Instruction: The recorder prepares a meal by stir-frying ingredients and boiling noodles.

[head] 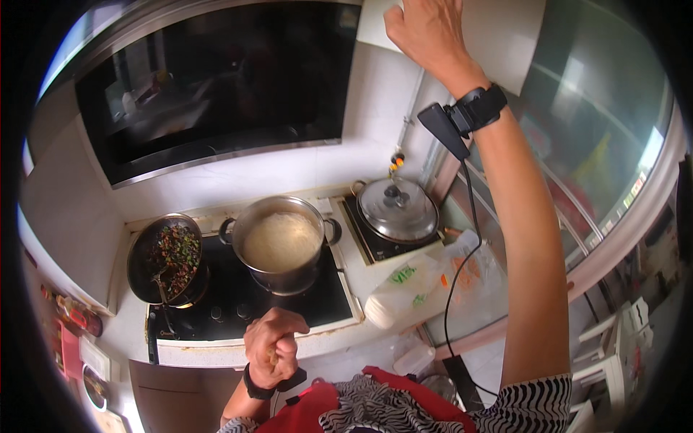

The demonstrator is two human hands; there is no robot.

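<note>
My left hand [273,341] is curled in front of the cooktop's front edge. A small tan spot shows among its fingers, but I cannot tell what it is. Raised high, my right hand [430,35] is beside a white wall cabinet [492,32], its fingertips cut off by the top of the view. Before me on the black glass cooktop [227,287] stands a steel pot [284,276] of pale, cloudy liquid [282,241]. To its left, a wok [141,270] contains chopped green and dark red food [176,251], with a metal utensil [161,284] resting in it.
At right, a lidded pan [398,211] sits on a smaller cooktop [373,246]. Plastic bags [403,289] lie nearby. A black cable [468,254] hangs from my right wrist device [444,127]. A dark range hood [227,81] covers the back wall; a glass partition [606,108] stands right.
</note>
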